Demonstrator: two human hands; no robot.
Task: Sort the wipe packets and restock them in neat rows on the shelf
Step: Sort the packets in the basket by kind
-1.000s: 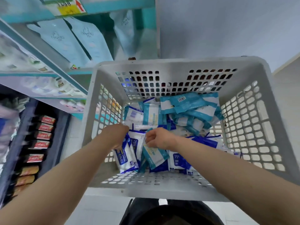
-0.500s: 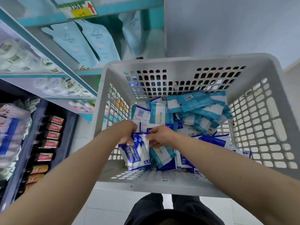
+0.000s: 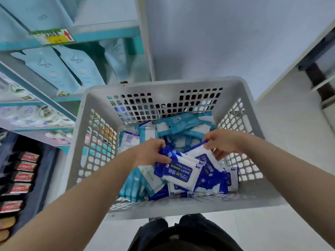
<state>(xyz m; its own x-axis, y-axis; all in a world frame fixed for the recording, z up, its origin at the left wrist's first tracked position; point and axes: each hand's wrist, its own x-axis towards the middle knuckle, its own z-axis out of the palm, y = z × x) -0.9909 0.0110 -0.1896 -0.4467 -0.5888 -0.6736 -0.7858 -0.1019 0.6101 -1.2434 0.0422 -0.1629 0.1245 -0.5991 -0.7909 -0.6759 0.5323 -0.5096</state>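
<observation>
Two blue packets (image 3: pixel 178 172) held over the basket (image 3: pixel 163 84) pile, left hand (image 3: pixel 150 153) gripping the near one, right hand (image 3: pixel 221 142) pinching the other's far edge; suggest stacking them same-way-up, leaving teal packs (image 3: pixel 184 124) far side, before the left shelf (image 3: pixel 101 34).

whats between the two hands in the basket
Head view: two dark blue wipe packets, one gripped by the left hand, one pinched by the right hand.
</observation>
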